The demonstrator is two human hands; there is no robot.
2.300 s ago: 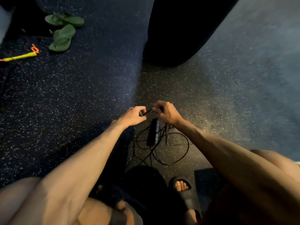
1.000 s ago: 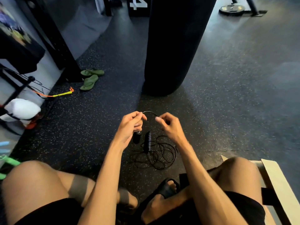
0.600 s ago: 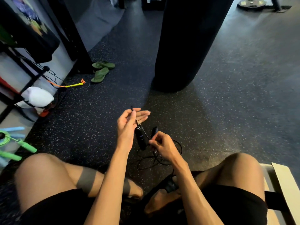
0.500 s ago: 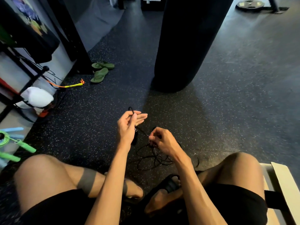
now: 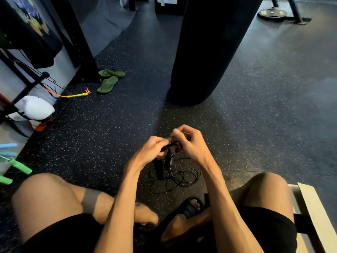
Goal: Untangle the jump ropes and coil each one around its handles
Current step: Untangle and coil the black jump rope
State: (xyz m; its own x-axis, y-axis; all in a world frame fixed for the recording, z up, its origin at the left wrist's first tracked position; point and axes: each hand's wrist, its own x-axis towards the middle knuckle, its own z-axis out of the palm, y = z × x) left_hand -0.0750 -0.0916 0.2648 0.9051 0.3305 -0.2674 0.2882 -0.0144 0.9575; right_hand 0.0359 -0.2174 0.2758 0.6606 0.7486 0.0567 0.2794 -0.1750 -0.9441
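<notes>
A dark speckled rubber floor (image 5: pixel 273 106) fills the view, and a black punching bag (image 5: pixel 209 52) rises straight ahead of the seated person. To the near right of the bag, a pale wooden seat (image 5: pixel 313 212) shows beside the person's right thigh. Far to the left of the bag, a white sack (image 5: pixel 34 107) lies against a dark rack. A pair of green flip-flops (image 5: pixel 109 81) lies just left of the bag's base, and a yellow-handled jump rope (image 5: pixel 77 95) lies farther left on the floor. Green jump-rope handles (image 5: pixel 20 167) sit at the far left, nearer the person than the bag is. Beyond the bag to its right, a weight plate (image 5: pixel 272 14) lies flat.

On the near side of the bag, between it and the person's crossed feet, both hands are raised close together. The left hand (image 5: pixel 152 149) has its grip curled round the black jump rope (image 5: pixel 176 178) near the handle tops. The right hand (image 5: pixel 190 141) holds the same cord in a narrow pinch grip between thumb and fingers. Two black handles (image 5: pixel 158 168) hang side by side below the hands. The rest of the cord lies in loose, tangled loops on the floor under the hands, uncoiled.
</notes>
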